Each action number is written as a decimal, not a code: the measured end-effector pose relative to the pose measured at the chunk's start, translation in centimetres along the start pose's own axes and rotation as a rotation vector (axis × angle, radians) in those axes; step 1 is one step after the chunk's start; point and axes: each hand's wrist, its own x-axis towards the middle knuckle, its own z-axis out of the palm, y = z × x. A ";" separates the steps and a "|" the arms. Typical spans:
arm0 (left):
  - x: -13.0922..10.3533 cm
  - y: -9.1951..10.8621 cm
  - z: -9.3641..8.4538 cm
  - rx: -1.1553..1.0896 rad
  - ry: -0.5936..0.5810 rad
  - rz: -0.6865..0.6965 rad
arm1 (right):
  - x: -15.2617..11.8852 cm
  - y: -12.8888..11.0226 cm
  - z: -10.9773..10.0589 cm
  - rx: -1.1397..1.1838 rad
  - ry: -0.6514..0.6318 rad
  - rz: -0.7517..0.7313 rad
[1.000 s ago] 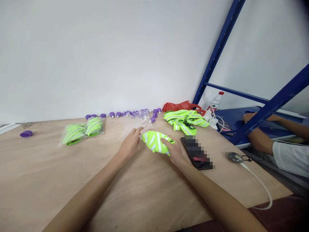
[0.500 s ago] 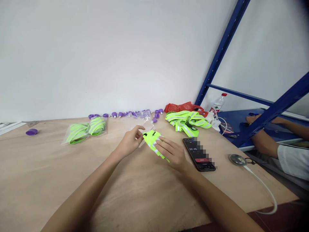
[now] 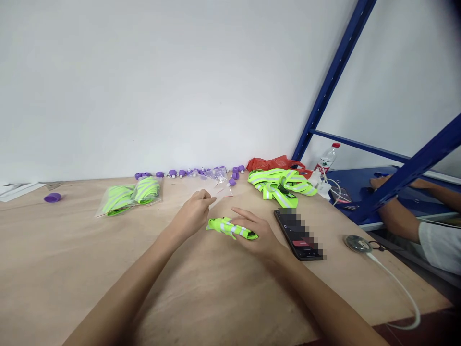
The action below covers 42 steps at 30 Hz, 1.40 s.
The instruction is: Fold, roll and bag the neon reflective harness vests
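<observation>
From mid-view, a white wall (image 3: 180, 86) filled 12 o'clock, and a blue rack (image 3: 334, 77) rose at 2. At 3 lay a red bag (image 3: 272, 164), then a bottle (image 3: 328, 157). Toward 4 came a phone (image 3: 296, 235), partly pixelated, a round gadget (image 3: 356, 243) with white cable (image 3: 373, 258), and a co-worker's sleeve (image 3: 441, 245). Toward 9 sat purple caps (image 3: 173, 173), a lone cap (image 3: 52, 198) and white strips (image 3: 22, 192).
</observation>
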 end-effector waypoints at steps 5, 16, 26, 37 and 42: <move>-0.4 1.7 -0.2 0.007 0.013 0.176 | -0.2 0.0 0.8 0.065 -0.075 0.054; -0.3 3.2 -1.2 -0.171 0.186 0.190 | -0.3 -0.1 1.4 0.067 -0.008 -0.036; -0.9 0.4 -5.7 -0.565 -0.514 0.030 | 0.6 -2.2 -1.5 0.683 -0.118 0.335; -0.5 1.1 -1.9 -0.847 -0.900 0.183 | 0.8 -1.7 -1.6 0.992 -0.451 0.401; -0.9 1.3 -2.1 -0.796 -0.800 0.088 | 0.6 -1.0 -1.4 0.881 -0.418 0.445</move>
